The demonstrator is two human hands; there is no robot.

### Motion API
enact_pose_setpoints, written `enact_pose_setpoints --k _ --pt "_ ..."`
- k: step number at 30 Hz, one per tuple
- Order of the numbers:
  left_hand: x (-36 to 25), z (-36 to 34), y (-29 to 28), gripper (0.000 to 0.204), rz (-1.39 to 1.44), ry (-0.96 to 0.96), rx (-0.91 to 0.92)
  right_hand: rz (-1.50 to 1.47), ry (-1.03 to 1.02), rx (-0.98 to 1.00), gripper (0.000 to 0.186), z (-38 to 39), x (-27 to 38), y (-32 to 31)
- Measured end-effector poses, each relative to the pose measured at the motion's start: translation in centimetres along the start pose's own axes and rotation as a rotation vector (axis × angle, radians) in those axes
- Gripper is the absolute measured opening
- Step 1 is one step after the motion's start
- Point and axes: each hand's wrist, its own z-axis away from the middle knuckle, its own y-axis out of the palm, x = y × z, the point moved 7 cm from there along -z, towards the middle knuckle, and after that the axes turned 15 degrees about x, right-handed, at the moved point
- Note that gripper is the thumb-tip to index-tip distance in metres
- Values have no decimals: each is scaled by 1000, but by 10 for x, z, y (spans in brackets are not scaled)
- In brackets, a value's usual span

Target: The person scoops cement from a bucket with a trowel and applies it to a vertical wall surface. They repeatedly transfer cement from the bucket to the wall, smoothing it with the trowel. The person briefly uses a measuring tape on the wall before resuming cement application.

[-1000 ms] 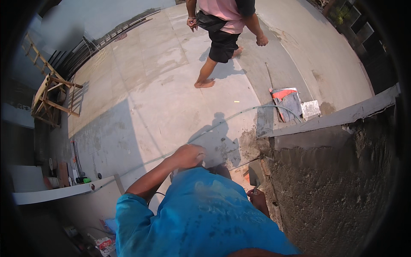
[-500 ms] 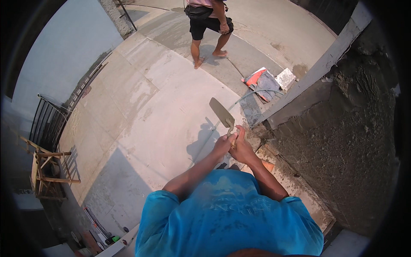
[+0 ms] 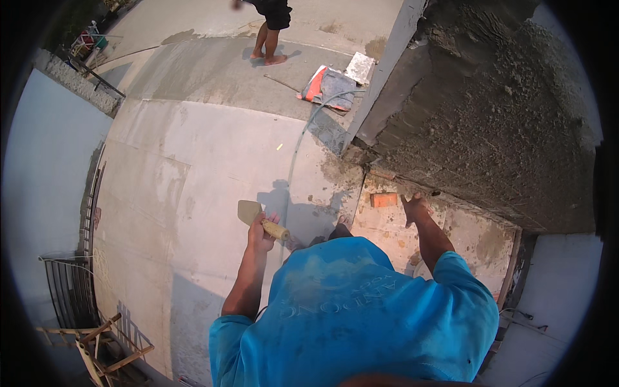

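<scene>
My left hand (image 3: 260,235) is closed around a pointing trowel (image 3: 249,211) near its yellowish handle (image 3: 275,229). The grey blade points up and left, above the pale floor. Off to the right, my right hand (image 3: 416,208) reaches out with its fingers apart and nothing in them. It is just right of an orange brick (image 3: 383,199) that lies on the stained slab at the foot of the wall. The wall (image 3: 477,122) carries rough, dark mortar.
A thin hose (image 3: 294,155) crosses the floor to an orange-and-grey sack (image 3: 327,85) beside a white slab (image 3: 359,68). Beyond stands a barefoot person (image 3: 274,29) in black shorts. A wooden trestle (image 3: 106,348) and black metal bars (image 3: 69,290) are at the left.
My hands have parted: the trowel is now in the left hand alone, while the right has moved out toward the brick. My view has turned rightward. The other person's legs have shifted.
</scene>
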Motion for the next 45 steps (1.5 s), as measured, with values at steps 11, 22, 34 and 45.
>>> enact_pose_setpoints --k 11,22,34,45 --pt "-27 -1 -29 45 -48 32 45 -428 -1 38 68 -4 84 199" --pt "-50 6 -64 47 -33 59 48 -243 307 198 78 -13 38 201" --pt "-84 -15 -22 40 -378 34 404 -154 424 467 77 35 6 262" --pt "-56 -13 99 53 -657 -28 678 -944 -475 574 72 54 257 177"
